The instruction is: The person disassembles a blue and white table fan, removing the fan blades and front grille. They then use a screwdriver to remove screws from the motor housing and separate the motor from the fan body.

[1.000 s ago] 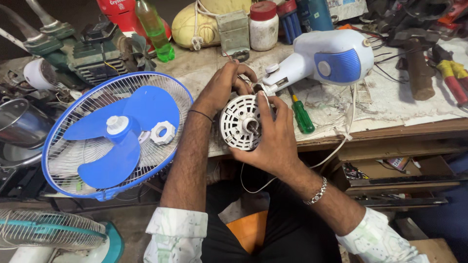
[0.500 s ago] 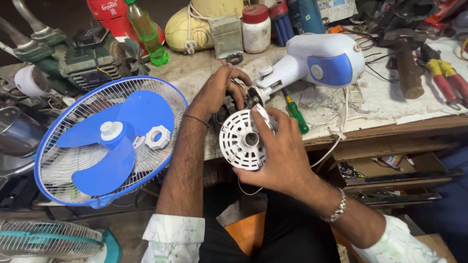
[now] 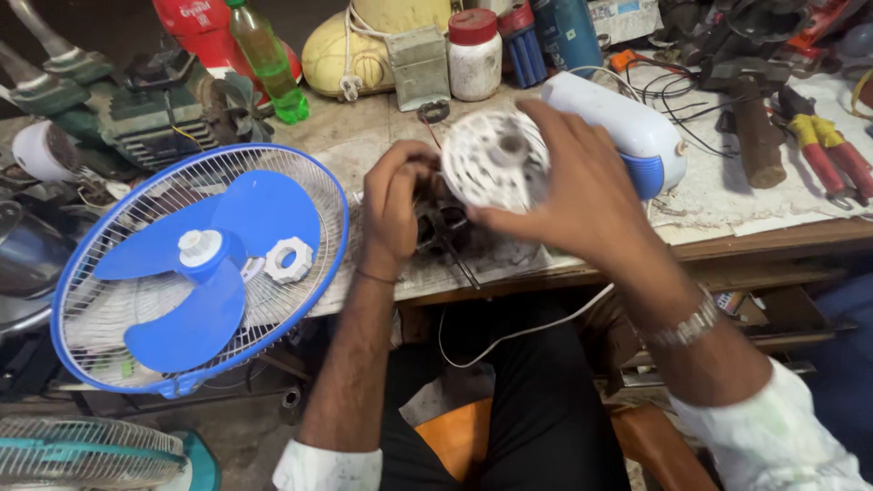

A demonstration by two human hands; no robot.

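right hand (image 3: 582, 195) holding white vented cover (image 3: 496, 159) — left hand (image 3: 396, 205) gripping dark motor (image 3: 446, 227)

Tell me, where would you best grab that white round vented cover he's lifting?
By its rim, from the right side, as the right hand does. The white vented cover is a shallow disc with a raised hub in the middle, and the left hand with the dark motor crowds its left.
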